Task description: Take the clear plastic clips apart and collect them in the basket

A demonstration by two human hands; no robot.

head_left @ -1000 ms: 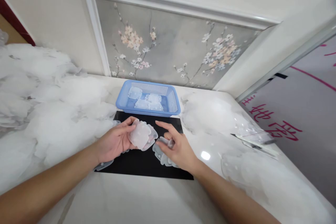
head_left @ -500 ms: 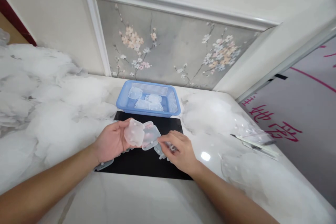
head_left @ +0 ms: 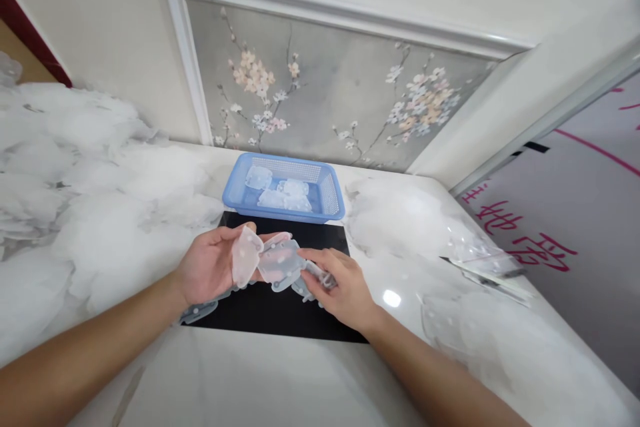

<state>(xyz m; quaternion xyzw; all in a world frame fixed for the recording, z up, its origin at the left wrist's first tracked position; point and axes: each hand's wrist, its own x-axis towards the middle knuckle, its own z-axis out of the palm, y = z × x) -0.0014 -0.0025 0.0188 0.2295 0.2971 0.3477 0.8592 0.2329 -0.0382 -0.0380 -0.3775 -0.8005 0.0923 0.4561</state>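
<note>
Above a black mat (head_left: 280,313), my left hand (head_left: 207,267) is closed on a thin translucent plastic piece (head_left: 246,257), tilted, with small round bumps. A second translucent piece (head_left: 281,261) overlaps it on the right. My right hand (head_left: 343,287) pinches the right edge of that second piece between thumb and fingers. Under the right fingers, more clear pieces (head_left: 303,288) are partly covered. Another translucent piece (head_left: 199,311) lies on the mat's left side below my left wrist. What else my left fingers touch behind the pieces is hidden.
A blue plastic basket (head_left: 284,216) behind the mat holds several similar pieces. Large heaps of translucent pieces (head_left: 100,213) cover the left of the white table (head_left: 240,380). Bagged white material (head_left: 400,213) lies on the right, near a thin pointed tool (head_left: 480,277). A wall panel stands behind.
The piece in my left hand has turned more edge-on and shifted slightly left. The second piece has tilted flatter and moved a little left, with my right fingers still at its edge.
</note>
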